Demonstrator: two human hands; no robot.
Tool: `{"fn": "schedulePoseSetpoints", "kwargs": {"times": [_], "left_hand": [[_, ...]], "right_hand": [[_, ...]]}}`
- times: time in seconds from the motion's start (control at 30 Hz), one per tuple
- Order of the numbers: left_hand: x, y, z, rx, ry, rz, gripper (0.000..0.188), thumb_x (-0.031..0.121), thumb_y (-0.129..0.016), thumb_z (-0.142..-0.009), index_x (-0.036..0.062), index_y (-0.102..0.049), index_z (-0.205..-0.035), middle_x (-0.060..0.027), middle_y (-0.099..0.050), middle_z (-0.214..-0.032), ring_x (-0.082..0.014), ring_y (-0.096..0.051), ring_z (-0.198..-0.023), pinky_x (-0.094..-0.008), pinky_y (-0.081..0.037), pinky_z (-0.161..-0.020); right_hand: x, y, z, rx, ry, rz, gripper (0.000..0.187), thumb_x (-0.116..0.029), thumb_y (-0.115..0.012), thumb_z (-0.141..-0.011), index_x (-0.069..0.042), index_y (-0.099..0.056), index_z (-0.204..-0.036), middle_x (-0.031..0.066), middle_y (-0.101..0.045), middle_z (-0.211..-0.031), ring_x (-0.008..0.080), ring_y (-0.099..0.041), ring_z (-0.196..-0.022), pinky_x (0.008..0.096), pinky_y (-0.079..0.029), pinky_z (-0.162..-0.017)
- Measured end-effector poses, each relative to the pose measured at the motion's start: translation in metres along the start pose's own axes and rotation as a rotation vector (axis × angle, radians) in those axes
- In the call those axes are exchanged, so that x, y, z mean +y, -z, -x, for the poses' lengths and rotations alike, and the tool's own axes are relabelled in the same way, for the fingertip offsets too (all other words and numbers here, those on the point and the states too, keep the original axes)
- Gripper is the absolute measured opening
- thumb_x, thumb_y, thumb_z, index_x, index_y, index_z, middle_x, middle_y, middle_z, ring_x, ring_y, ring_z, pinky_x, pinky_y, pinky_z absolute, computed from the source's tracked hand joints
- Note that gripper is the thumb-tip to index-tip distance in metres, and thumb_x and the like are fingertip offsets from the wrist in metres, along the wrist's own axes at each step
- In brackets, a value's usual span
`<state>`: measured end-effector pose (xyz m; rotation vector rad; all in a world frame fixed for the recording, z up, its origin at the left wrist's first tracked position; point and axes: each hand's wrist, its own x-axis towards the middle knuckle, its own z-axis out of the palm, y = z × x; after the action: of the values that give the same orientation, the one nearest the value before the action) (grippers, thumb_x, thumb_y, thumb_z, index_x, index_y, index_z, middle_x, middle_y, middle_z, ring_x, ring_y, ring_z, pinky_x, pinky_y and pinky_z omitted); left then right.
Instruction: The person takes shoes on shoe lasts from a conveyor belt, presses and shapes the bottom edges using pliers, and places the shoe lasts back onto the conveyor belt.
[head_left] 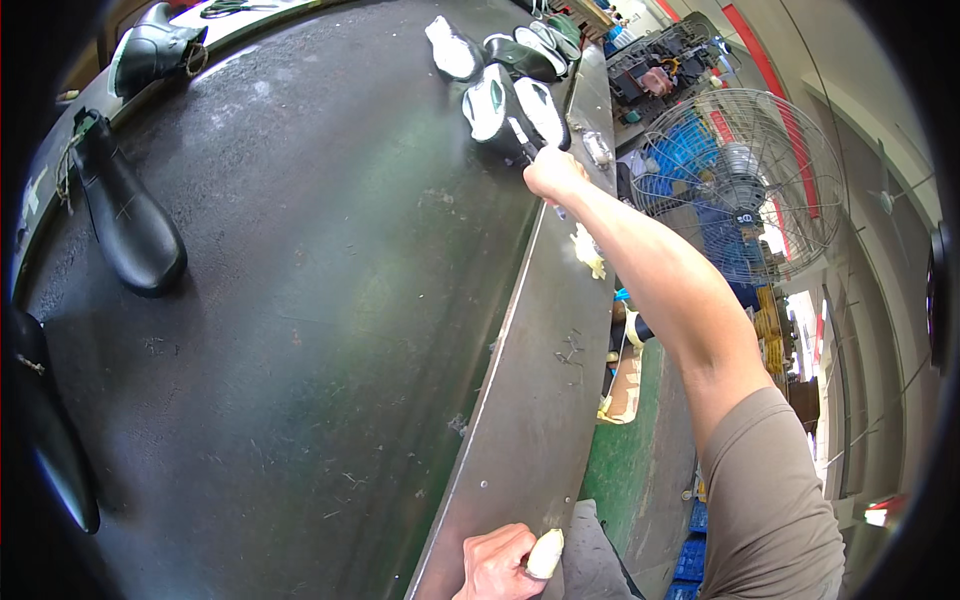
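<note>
My right hand reaches far forward, its fingers closed round a slim tool with a silver-and-dark shaft. The tool's tip is at a black shoe with a white inside; whether it touches cannot be told. Beside that stands another black shoe with a white inside. Close to my body, my left hand is curled at the metal edge strip. A whitish-yellow covering shows at its thumb side. Whatever those fingers hold, if anything, is hidden.
More shoes stand at the far end of the dark belt surface. Black shoe-shaped pieces lie along the left. Right of the strip are a caged fan, a yellowish scrap and a taped box.
</note>
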<state>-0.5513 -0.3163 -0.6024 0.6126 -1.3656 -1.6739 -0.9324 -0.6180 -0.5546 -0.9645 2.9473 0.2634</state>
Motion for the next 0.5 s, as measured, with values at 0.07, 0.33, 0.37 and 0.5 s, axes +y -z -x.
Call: {"fn": "schedulePoseSetpoints", "kwargs": {"times": [0.07,0.33,0.37,0.5], "left_hand": [[0.002,0.001,-0.002,-0.007,0.004,0.003,0.045,0.005,-0.078,-0.092,0.0023,-0.041,-0.066,-0.0115,-0.039,-0.059,-0.0273,-0.038,-0.048,-0.0412,-0.031,-0.047],[0.002,0.003,-0.010,-0.013,0.028,0.036,0.045,0.004,-0.077,-0.091,0.0020,-0.040,-0.066,-0.0115,-0.038,-0.059,-0.0286,-0.038,-0.048,-0.0418,-0.031,-0.047],[0.000,0.003,-0.012,-0.007,0.035,0.037,0.045,0.004,-0.077,-0.091,0.0020,-0.040,-0.066,-0.0115,-0.038,-0.059,-0.0286,-0.038,-0.048,-0.0418,-0.031,-0.047],[-0.003,0.001,-0.015,-0.021,0.058,0.095,0.042,0.000,-0.077,-0.087,0.0024,-0.041,-0.065,-0.0113,-0.039,-0.059,-0.0295,-0.040,-0.047,-0.0428,-0.032,-0.047]], "right_hand": [[0.010,0.010,-0.006,-0.148,-0.047,-0.109,0.039,-0.015,-0.062,-0.086,0.001,-0.075,-0.119,0.0232,-0.073,-0.128,0.0324,-0.070,-0.125,0.0412,-0.055,-0.102],[0.014,0.007,-0.073,0.021,0.117,0.260,0.053,-0.033,-0.064,-0.092,0.003,-0.068,-0.131,0.0262,-0.070,-0.130,0.0394,-0.068,-0.123,0.0441,-0.053,-0.104],[0.008,0.004,-0.076,0.015,0.122,0.265,0.053,-0.033,-0.064,-0.092,0.003,-0.068,-0.131,0.0262,-0.070,-0.130,0.0394,-0.068,-0.123,0.0441,-0.053,-0.104],[-0.003,-0.008,-0.097,0.143,0.101,0.233,0.052,-0.023,-0.061,-0.091,0.002,-0.065,-0.136,0.0268,-0.067,-0.137,0.0395,-0.065,-0.127,0.0459,-0.052,-0.107]]}}
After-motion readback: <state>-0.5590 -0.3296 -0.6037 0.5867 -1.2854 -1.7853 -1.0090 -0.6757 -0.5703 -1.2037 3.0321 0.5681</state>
